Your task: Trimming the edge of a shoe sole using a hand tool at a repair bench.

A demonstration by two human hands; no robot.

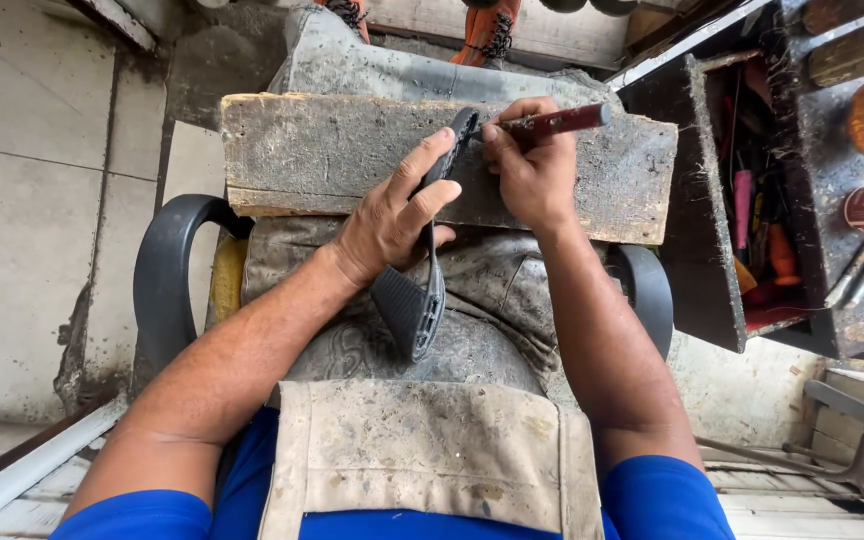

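Red-brown tools (752,235) in open toolbox (697,200).

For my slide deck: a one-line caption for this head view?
Left hand steadies a black sole on a wooden board; right hand works a red-handled tool.

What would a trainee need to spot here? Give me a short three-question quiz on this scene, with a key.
1. True or false: the left hand presses the black shoe sole on edge against the wooden board.
2. Which thing does the right hand hold? A) a red-handled tool B) a brush C) a glue bottle
3. Fill in: the board lies across the person's lap, over a stained ____.

Key: 1 true. 2 A; its tip meets the sole's upper end. 3 apron.
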